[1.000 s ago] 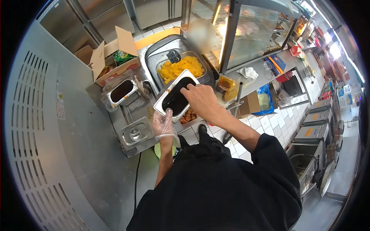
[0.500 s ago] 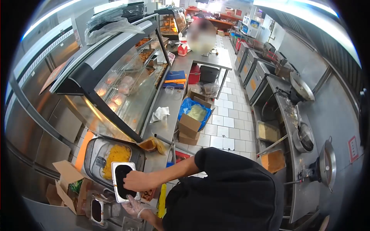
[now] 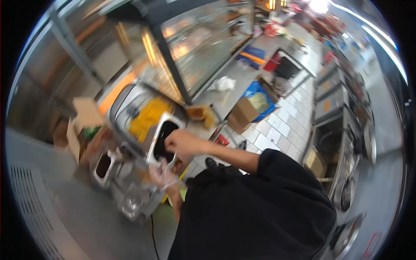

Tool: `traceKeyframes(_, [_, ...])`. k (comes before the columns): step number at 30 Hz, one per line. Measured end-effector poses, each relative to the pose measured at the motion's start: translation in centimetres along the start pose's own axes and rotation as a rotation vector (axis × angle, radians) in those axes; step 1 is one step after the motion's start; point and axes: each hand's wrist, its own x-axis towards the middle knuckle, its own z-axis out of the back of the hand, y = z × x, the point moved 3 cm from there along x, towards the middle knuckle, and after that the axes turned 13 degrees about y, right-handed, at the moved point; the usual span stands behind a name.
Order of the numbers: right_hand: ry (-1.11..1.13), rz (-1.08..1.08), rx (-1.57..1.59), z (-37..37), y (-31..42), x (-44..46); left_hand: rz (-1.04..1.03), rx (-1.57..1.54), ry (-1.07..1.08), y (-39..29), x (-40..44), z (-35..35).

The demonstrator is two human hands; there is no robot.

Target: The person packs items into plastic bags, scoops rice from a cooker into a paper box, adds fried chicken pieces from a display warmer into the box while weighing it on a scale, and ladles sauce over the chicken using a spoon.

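A small rectangular metal pan (image 3: 152, 145) with dark, nearly black contents is tilted over the edge of a large tray (image 3: 113, 113) that holds yellow food (image 3: 152, 116). At its near end, my left hand (image 3: 161, 174), in a clear plastic glove, grips the rim. My right hand (image 3: 184, 143) reaches over the pan's opening with curled fingers. Motion blur and the pan hide what those fingers hold, if anything. A second small pan with dark contents (image 3: 104, 167) stands to the left, close to a clear plastic container (image 3: 132, 203).
An open cardboard box (image 3: 89, 112) stands left of the tray. Beyond is a glass display case (image 3: 195, 41). On the counter lies a crumpled white paper (image 3: 223, 83). A blue-lined box (image 3: 242, 115) sits near the tiled floor, with cooking equipment (image 3: 327, 104) along the right.
The whole view has swung and blurred, shifting the counter and case rightward and upward. Both hands stay at the small pan, which now appears more slanted.
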Motion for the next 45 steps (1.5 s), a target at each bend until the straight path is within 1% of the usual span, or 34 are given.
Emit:
traceKeyframes(1, [0.045,0.012,0.072,0.5,-0.3,-0.5,0.069,-0.076,-0.005,-0.2,-0.1,-0.2])
traceKeyframes(2, [0.075,-0.052,0.182,0.7,-0.5,-0.8,0.082,-0.217,-0.056,-0.8,-0.1,-0.5])
traceKeyframes(3, [0.107,-0.088,0.194,1.5,-0.2,-1.1,0.077,-0.365,-0.101,-1.2,0.2,-0.8])
traceKeyframes(4, [0.128,-0.125,0.296,1.8,-0.5,-1.6,0.096,-0.402,-0.122,-1.2,0.2,-0.7])
traceKeyframes(5, [0.108,-0.064,0.367,1.7,-1.1,-1.9,0.110,-0.441,-0.133,-1.2,0.2,-0.5])
traceKeyframes(7, [0.105,-0.014,0.482,1.1,-3.7,-2.4,0.116,-0.480,-0.140,-1.2,0.3,-0.4])
traceKeyframes(10, [0.193,-0.297,0.640,1.8,-3.7,-3.4,0.102,-0.445,-0.133,-0.7,0.0,0.2])
traceKeyframes(13, [0.207,-0.385,0.719,2.1,-4.4,-4.3,0.146,-0.479,-0.155,-0.7,-0.4,0.4])
traceKeyframes(14, [0.191,-0.372,0.680,2.3,-4.5,-4.3,0.125,-0.474,-0.163,-0.6,-0.4,0.5])
traceKeyframes(17, [0.050,-0.080,0.276,2.9,-3.6,-3.0,0.121,-0.404,-0.117,-0.4,-0.7,1.0])
traceKeyframes(18, [0.024,-0.050,0.087,3.4,-1.5,-2.3,0.114,-0.389,-0.099,-1.0,-0.7,1.1])
traceKeyframes(21, [0.028,0.011,-0.425,1.2,2.2,-0.4,0.132,-0.403,-0.062,-0.7,-0.9,1.2])
traceKeyframes(24, [0.163,0.042,-0.282,-1.3,3.7,0.8,0.106,-0.432,-0.058,-1.3,-1.0,1.1])
traceKeyframes(27, [0.175,0.077,0.009,-1.1,3.1,0.7,0.127,-0.391,-0.084,-0.7,-1.3,1.6])
traceKeyframes(31, [0.143,-0.013,0.406,-0.9,-2.5,0.0,0.144,-0.351,-0.161,-0.1,-1.4,2.9])
traceKeyframes(34, [0.233,-0.177,0.546,-0.2,-2.5,-0.8,0.134,-0.340,-0.215,0.7,-1.1,3.7])
traceKeyframes(36, [0.235,-0.224,0.621,-0.3,-3.1,-1.0,0.140,-0.380,-0.228,1.1,-0.9,4.3])
traceKeyframes(40, [0.192,-0.377,0.739,-0.4,-3.3,-1.8,0.280,-0.487,-0.244,1.5,-1.3,5.5])
traceKeyframes(43, [0.166,-0.381,0.828,-1.0,-3.6,-2.0,0.342,-0.468,-0.266,2.5,-1.7,6.3])
traceKeyframes(45, [0.150,-0.365,0.810,-1.2,-3.2,-2.1,0.321,-0.489,-0.253,2.2,-1.7,6.7])
